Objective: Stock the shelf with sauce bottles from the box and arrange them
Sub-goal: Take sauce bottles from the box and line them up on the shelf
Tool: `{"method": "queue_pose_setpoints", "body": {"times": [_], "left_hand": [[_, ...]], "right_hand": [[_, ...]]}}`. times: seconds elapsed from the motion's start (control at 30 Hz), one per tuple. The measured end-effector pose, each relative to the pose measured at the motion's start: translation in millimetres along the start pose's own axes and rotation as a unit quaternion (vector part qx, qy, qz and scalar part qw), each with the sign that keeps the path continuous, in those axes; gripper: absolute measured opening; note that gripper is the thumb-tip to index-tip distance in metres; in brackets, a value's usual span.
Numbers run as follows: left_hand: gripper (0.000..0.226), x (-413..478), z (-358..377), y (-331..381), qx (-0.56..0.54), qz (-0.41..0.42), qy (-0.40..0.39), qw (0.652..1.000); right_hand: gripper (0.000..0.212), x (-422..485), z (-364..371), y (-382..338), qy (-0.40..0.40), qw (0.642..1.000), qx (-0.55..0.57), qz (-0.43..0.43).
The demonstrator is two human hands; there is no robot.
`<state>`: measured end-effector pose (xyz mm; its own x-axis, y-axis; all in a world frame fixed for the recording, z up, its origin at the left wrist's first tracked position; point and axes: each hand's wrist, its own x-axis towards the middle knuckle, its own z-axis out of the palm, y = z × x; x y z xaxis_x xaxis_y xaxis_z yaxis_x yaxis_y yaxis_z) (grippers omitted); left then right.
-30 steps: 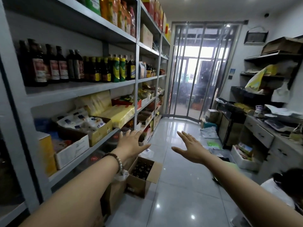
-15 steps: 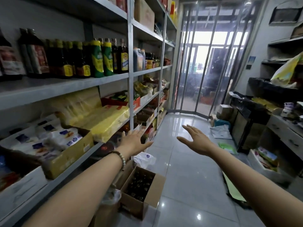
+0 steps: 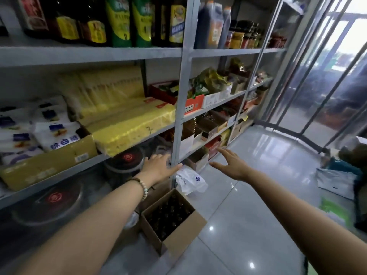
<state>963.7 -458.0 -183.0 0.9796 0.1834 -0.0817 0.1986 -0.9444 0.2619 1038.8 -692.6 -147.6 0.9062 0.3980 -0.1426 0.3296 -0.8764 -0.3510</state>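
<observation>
My left hand (image 3: 158,168) and right hand (image 3: 232,165) are both empty, fingers spread. The open brown cardboard box (image 3: 184,238) of dark glass sauce bottles (image 3: 168,215), standing upright, sits on the floor (image 3: 248,211) below, nearer my left hand.

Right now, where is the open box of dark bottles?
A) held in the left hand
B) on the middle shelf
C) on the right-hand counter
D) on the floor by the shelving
D: the box rests on the floor beside the shelving, below the empty left hand.
</observation>
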Motion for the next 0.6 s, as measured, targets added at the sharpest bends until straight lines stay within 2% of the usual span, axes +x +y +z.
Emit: {"method": "queue_pose_setpoints", "body": {"times": [0.17,0.33,0.6], "left_hand": [[0.077,74,35,-5,-0.013,-0.071,-0.035,0.997],[0.082,154,67,-21,-0.028,-0.124,-0.061,0.99],[0.077,215,121,-55,-0.059,-0.217,-0.106,0.969]], "right_hand": [[0.074,104,29,27,-0.093,0.993,-0.018,-0.071],[0.072,204,52,44,-0.141,0.984,0.0,-0.111],[0.073,307,114,64,-0.234,0.956,0.018,-0.176]]}}
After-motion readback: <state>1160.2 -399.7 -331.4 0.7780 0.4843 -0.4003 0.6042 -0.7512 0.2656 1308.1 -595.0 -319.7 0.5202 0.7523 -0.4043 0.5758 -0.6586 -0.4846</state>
